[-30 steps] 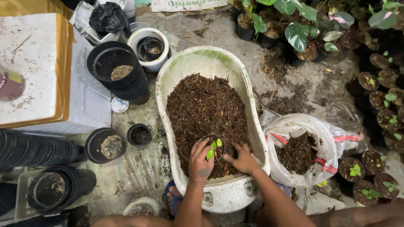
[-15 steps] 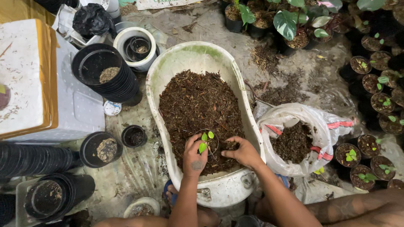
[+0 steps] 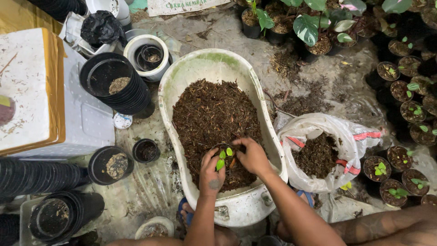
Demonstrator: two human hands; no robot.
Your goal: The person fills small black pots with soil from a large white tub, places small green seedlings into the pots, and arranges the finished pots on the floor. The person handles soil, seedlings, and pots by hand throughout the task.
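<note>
A white oval tub [image 3: 182,77] holds dark brown potting mix [image 3: 211,114]. Over its near end both of my hands cup a small black pot with a green seedling [image 3: 225,155]. My left hand [image 3: 211,172] wraps the pot's left side. My right hand [image 3: 251,156] rests on the right side with its fingers pressing into the soil around the seedling. The pot itself is mostly hidden by my fingers.
An open white sack of potting mix [image 3: 318,155] lies right of the tub. Small potted seedlings [image 3: 400,168] and leafy plants [image 3: 309,27] line the right and top. Stacks of empty black pots [image 3: 116,86] and a white box [image 3: 86,123] stand left.
The view has shifted slightly. My right hand has moved further over the pot, fingers now pressing the soil beside the seedling; the left hand keeps its hold.
</note>
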